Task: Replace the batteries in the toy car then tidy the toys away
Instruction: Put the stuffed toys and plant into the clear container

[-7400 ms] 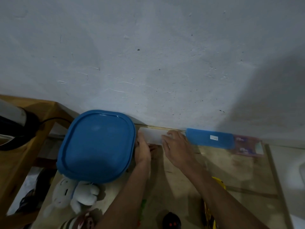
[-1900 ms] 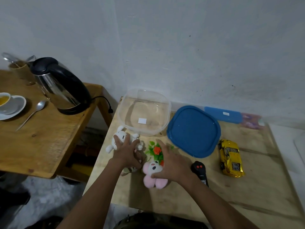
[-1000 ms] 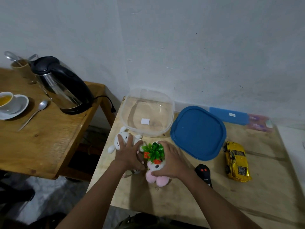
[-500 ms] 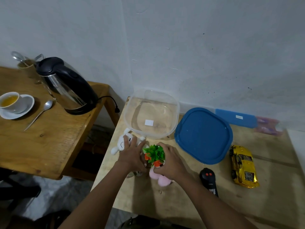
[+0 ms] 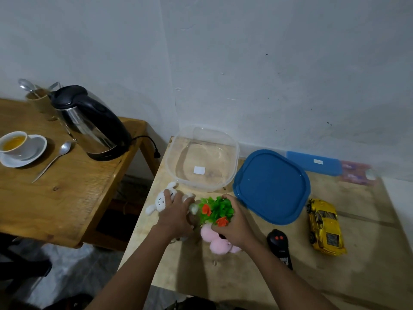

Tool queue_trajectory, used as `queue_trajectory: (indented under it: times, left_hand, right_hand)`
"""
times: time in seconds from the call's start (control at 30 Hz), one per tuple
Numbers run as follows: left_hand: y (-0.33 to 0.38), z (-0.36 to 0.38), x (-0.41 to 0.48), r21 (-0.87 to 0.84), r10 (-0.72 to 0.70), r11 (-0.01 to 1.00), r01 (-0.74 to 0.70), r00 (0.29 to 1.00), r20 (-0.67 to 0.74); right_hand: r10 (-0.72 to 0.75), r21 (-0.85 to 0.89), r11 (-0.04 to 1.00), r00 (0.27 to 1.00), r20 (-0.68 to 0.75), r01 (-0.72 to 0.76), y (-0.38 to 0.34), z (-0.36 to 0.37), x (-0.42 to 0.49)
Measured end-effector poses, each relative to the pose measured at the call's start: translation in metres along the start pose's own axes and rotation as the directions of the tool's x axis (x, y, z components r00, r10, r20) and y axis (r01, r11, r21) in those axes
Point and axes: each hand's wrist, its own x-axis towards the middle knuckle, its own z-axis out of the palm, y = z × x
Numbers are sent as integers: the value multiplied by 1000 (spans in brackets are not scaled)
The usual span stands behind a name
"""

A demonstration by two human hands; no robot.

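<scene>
Left hand [image 5: 176,211] cups the white plush [image 5: 162,201]; right hand [image 5: 232,220] clasps the pink plush [image 5: 214,240] and plastic plant [image 5: 215,209]. Soft, light, squeezable; scoop them by the bodies.

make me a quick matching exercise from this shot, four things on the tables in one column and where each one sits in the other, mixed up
Things:
1. yellow toy car
2. blue lid
3. kettle
4. white plush bunny

Places:
A. under the left hand
B. on the darker side table
C. right of the remote
D. right of the clear tub

Pairs: 1-C, 2-D, 3-B, 4-A
</scene>
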Motion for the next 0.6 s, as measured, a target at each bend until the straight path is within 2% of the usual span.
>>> queue_trajectory:
  times: [0.1,0.23,0.37,0.43,0.5,0.6]
  left_hand:
    - [1,-21,-10,-121,-34,992,37,999,20]
    - [4,-72,-21,-248,-73,965,80,997,39]
    - [19,-135,-34,-282,5,959,7,999,44]
    - [28,-156,-34,-303,45,952,-44,999,-3]
    - [36,-167,-22,-336,83,937,-97,995,-57]
    - [49,-166,17,-269,124,953,-142,989,-84]
  right_hand:
    - [25,146,989,1000,-7,-24,-9,-13,-5]
    - [-11,271,962,999,-47,23,-26,-31,2]
    - [3,332,942,994,-111,34,-49,-48,27]
    - [1,322,945,987,-161,52,-63,-56,41]
    - [-9,333,938,970,-242,92,-76,-63,54]
    - [11,357,929,958,-286,96,-86,-68,74]
